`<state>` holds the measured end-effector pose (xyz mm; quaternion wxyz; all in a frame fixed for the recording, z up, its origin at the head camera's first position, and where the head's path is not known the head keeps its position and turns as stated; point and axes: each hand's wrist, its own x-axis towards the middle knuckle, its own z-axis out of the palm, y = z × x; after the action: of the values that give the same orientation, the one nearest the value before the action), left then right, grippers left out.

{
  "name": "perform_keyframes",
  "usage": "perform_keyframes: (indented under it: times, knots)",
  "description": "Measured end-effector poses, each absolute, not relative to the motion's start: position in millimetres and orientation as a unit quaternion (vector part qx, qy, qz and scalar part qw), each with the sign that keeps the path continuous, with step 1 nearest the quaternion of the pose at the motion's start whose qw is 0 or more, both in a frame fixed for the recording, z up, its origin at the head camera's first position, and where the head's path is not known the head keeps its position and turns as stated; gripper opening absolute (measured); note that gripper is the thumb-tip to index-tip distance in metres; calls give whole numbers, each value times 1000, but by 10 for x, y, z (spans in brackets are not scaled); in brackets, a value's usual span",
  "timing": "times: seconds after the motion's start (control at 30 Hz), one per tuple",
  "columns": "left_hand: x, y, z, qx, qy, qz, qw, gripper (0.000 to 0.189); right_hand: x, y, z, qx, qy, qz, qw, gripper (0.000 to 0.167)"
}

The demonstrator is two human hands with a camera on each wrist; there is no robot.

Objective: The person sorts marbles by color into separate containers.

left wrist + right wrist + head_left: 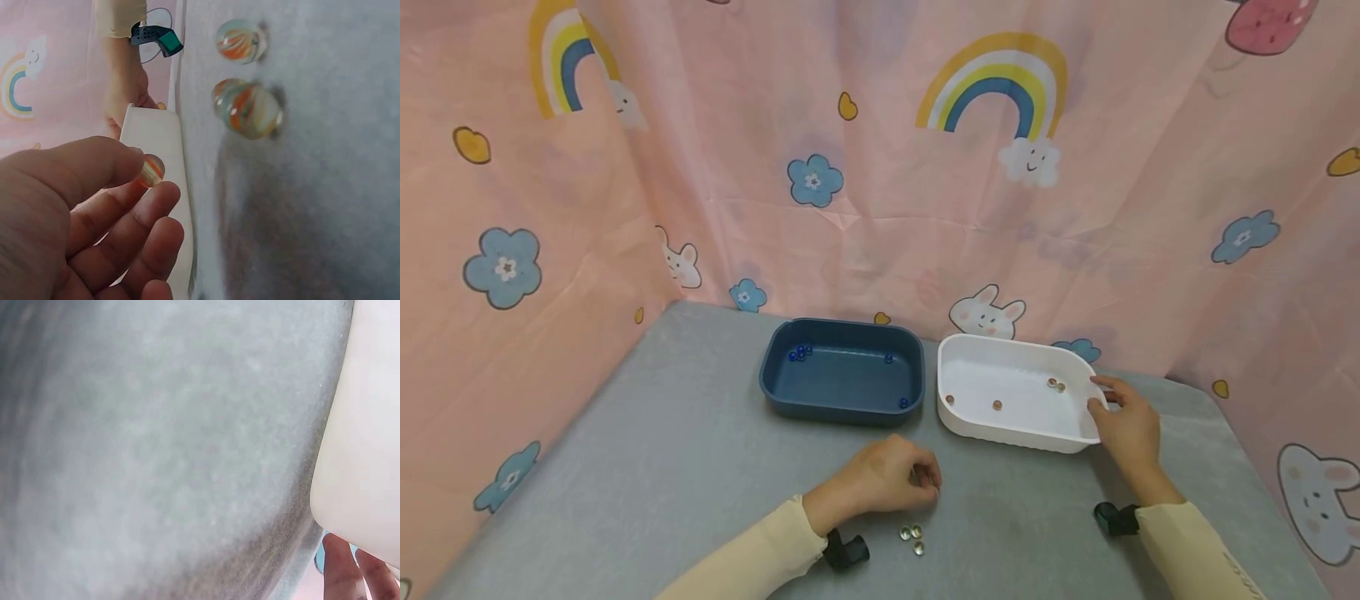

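Between thumb and forefinger my left hand [887,475] pinches a clear glass marble [152,171] with an orange swirl, best seen in the left wrist view. Just below that hand on the table lie 3 similar marbles [917,532]. My right hand [1131,429] grips the right end of a white bin [1022,379], its fingers at the rim. Several orange-swirled marbles [997,405] lie apart on the bin's floor. In the right wrist view, fingertips [340,562] show against the bin's outer wall; the thumb is hidden there.
Left of the white bin, a narrow gap away, stands a dark blue bin [842,387] with several blue marbles [801,352]. Behind both hangs a pink patterned curtain [880,250]. The grey table [647,467] spreads out in front and to the left.
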<state>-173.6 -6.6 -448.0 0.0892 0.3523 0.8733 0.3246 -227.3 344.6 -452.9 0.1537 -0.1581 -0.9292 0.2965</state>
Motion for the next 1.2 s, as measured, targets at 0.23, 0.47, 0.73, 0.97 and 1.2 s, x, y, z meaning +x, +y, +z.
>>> perform_keyframes:
  times: [0.23, 0.47, 0.73, 0.97, 1.2]
  knots:
    - [-1795, -65, -4419, 349, 865, 353, 79, 8, -2271, 3446, -4530, -165, -930, 298, 141, 41]
    - [-1840, -59, -4337, 336, 864, 372, 50, 9, -2280, 3443, -4513, -158, -931, 292, 153, 40]
    - [-1892, 1, -4270, 319, 854, 410, 34, 14, -2270, 3444, -4519, -162, -929, 298, 146, 40]
    - [-1935, 50, -4198, 311, 843, 439, 26, 13, -2269, 3452, -4531, -171, -928, 300, 140, 41]
    - [-1959, 42, -4160, 313, 835, 452, 16, 12, -2278, 3425, -4511, -173, -929, 299, 133, 41]
